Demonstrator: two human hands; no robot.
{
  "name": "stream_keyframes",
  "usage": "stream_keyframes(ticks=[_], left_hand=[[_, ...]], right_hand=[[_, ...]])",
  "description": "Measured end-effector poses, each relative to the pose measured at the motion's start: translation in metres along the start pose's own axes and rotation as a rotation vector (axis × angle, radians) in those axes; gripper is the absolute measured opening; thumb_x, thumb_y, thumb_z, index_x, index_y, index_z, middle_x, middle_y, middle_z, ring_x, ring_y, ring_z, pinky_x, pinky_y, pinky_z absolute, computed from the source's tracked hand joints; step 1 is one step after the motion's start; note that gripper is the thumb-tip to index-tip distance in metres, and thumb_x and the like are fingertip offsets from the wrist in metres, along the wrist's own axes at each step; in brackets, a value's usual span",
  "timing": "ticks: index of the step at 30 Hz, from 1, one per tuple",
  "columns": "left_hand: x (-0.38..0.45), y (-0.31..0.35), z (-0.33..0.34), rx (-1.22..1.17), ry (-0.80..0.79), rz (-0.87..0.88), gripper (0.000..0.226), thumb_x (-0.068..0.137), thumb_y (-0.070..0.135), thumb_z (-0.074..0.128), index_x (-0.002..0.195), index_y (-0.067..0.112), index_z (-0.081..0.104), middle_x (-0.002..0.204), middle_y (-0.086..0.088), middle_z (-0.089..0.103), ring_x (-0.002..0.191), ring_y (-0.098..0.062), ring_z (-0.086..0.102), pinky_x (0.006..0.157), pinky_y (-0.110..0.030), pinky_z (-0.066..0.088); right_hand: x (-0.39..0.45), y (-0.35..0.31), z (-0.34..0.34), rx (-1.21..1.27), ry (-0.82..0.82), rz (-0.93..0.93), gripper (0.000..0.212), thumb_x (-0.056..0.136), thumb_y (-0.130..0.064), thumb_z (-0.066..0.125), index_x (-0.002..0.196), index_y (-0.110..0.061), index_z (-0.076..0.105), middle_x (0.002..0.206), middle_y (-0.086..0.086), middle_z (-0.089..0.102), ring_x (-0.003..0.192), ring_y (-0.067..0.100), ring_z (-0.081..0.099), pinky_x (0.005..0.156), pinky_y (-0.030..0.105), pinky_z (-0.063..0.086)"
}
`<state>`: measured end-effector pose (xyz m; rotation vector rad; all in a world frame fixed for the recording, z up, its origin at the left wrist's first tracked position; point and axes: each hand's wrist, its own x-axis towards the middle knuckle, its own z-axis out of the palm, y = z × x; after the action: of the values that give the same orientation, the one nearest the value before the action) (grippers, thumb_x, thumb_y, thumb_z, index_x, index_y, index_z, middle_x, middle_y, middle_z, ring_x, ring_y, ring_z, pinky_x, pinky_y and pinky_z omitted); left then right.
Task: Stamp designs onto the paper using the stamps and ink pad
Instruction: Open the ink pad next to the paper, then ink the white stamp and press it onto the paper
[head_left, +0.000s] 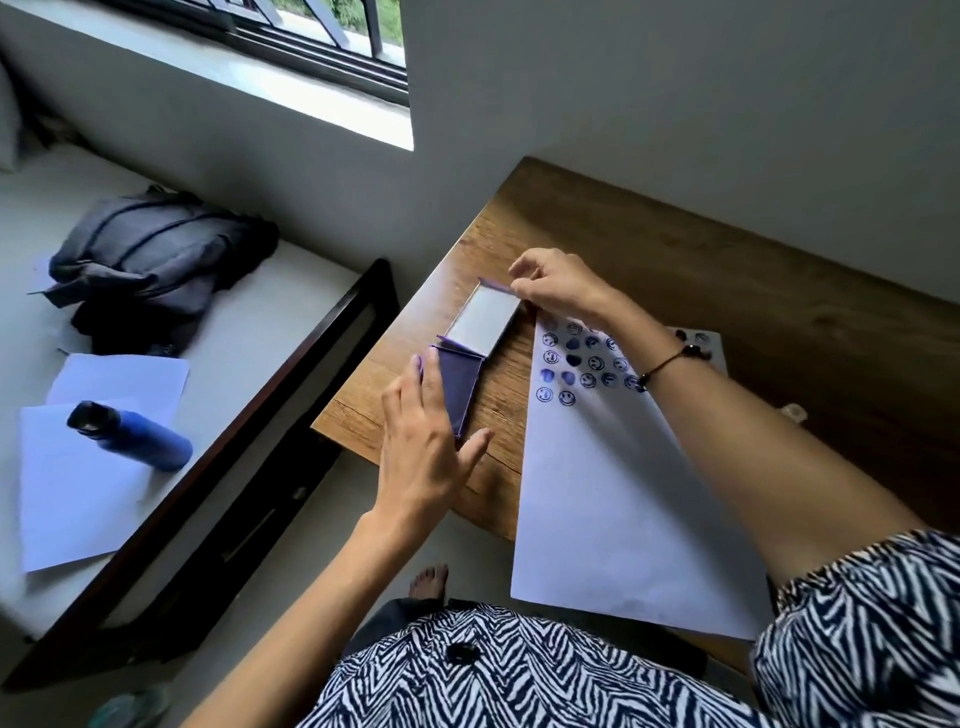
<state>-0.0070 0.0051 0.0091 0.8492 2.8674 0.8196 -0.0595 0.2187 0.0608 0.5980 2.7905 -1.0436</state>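
Pinching ink pad lid (480, 322), R grip (558, 288)

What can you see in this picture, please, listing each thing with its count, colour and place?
ink pad case: one, purple, lying open with a silvery inner lid, near the table's left edge
paper: one sheet, white, blue stamped faces and hearts at its far end, on the table
table: one, brown wood, against the wall
bed: one, pale top, dark frame, left of the table
backpack: one, grey, on the bed
loose sheets: two, white, on the bed
bottle: one, blue, on the loose sheets
window: one, dark frame, top left
left hand: rests on the case's purple half
right hand: pinches the lid's far edge
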Motion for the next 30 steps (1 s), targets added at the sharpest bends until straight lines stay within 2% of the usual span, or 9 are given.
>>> stream_keyframes(ticks=[3, 6, 9, 13, 18, 22, 25, 28, 30], left_hand=[[0.005, 0.017, 0.003, -0.03, -0.032, 0.05, 0.092, 0.075, 0.035, 0.067, 0.141, 0.004, 0.012, 0.148, -0.022, 0.026, 0.132, -0.035, 0.023, 0.112, -0.037, 0.016], [0.008, 0.035, 0.009, -0.088, -0.074, 0.093, 0.087, 0.075, 0.029, 0.067, 0.14, 0.004, 0.016, 0.147, -0.022, 0.027, 0.132, -0.035, 0.024, 0.111, -0.034, 0.014], [0.009, 0.052, 0.018, -0.143, -0.119, 0.188, 0.079, 0.077, 0.026, 0.065, 0.139, 0.002, 0.021, 0.146, -0.022, 0.031, 0.132, -0.035, 0.026, 0.109, -0.031, 0.014], [0.005, 0.077, 0.03, -0.243, -0.172, 0.3, 0.065, 0.082, 0.023, 0.06, 0.135, 0.0, 0.03, 0.141, -0.02, 0.04, 0.13, -0.034, 0.034, 0.108, -0.03, 0.021], [0.001, 0.105, 0.042, -0.317, -0.225, 0.377, 0.056, 0.085, 0.023, 0.056, 0.133, 0.002, 0.036, 0.141, -0.016, 0.043, 0.131, -0.029, 0.034, 0.108, -0.03, 0.022], [0.001, 0.114, 0.046, -0.352, -0.228, 0.393, 0.054, 0.086, 0.024, 0.055, 0.133, 0.006, 0.037, 0.142, -0.013, 0.043, 0.133, -0.026, 0.034, 0.106, -0.026, 0.021], [0.003, 0.116, 0.047, -0.38, -0.233, 0.392, 0.051, 0.086, 0.023, 0.055, 0.131, 0.007, 0.04, 0.139, -0.013, 0.047, 0.13, -0.025, 0.038, 0.101, -0.022, 0.022], [0.008, 0.115, 0.045, -0.532, -0.263, 0.315, 0.043, 0.084, 0.017, 0.058, 0.124, 0.007, 0.048, 0.126, -0.014, 0.057, 0.11, -0.023, 0.055, 0.089, -0.019, 0.035], [0.013, 0.113, 0.039, -0.736, -0.382, 0.153, 0.037, 0.084, 0.014, 0.059, 0.12, 0.009, 0.051, 0.116, -0.013, 0.062, 0.094, -0.02, 0.062, 0.083, -0.026, 0.047]], right_hand=[[-0.022, 0.008, -0.009, 0.011, 0.125, -0.018, 0.034, 0.085, -0.009, 0.052, 0.119, -0.01, 0.055, 0.118, 0.014, 0.063, 0.106, 0.026, 0.059, 0.086, 0.027, 0.044], [-0.055, 0.026, -0.025, -0.011, 0.306, -0.035, 0.027, 0.086, -0.004, 0.052, 0.111, -0.006, 0.06, 0.109, 0.018, 0.067, 0.098, 0.027, 0.063, 0.087, 0.032, 0.05], [-0.097, 0.061, -0.046, -0.118, 0.446, 0.081, 0.02, 0.086, -0.001, 0.051, 0.102, -0.004, 0.063, 0.105, 0.02, 0.067, 0.091, 0.031, 0.063, 0.081, 0.036, 0.05], [-0.151, 0.109, -0.064, -0.323, 0.419, 0.379, 0.018, 0.087, -0.01, 0.057, 0.105, -0.01, 0.06, 0.108, 0.017, 0.064, 0.087, 0.024, 0.057, 0.067, 0.033, 0.043], [-0.172, 0.133, -0.06, -0.445, 0.321, 0.432, 0.03, 0.082, -0.012, 0.065, 0.112, -0.012, 0.06, 0.115, 0.015, 0.064, 0.1, 0.029, 0.06, 0.077, 0.033, 0.048], [-0.172, 0.138, -0.048, -0.398, 0.345, 0.471, 0.024, 0.084, -0.006, 0.062, 0.108, -0.009, 0.062, 0.112, 0.017, 0.065, 0.096, 0.031, 0.062, 0.073, 0.031, 0.048], [-0.175, 0.133, -0.046, -0.356, 0.411, 0.405, 0.018, 0.083, -0.005, 0.061, 0.1, -0.007, 0.066, 0.107, 0.017, 0.068, 0.09, 0.028, 0.063, 0.071, 0.029, 0.048], [-0.179, 0.114, -0.047, -0.057, 0.502, 0.321, 0.013, 0.074, -0.011, 0.07, 0.087, -0.012, 0.07, 0.082, 0.003, 0.069, 0.063, 0.0, 0.058, 0.054, 0.007, 0.042], [-0.18, 0.094, -0.041, 0.226, 0.49, 0.234, 0.011, 0.072, -0.012, 0.072, 0.083, -0.014, 0.07, 0.073, 0.0, 0.067, 0.058, -0.001, 0.057, 0.056, 0.013, 0.047]])
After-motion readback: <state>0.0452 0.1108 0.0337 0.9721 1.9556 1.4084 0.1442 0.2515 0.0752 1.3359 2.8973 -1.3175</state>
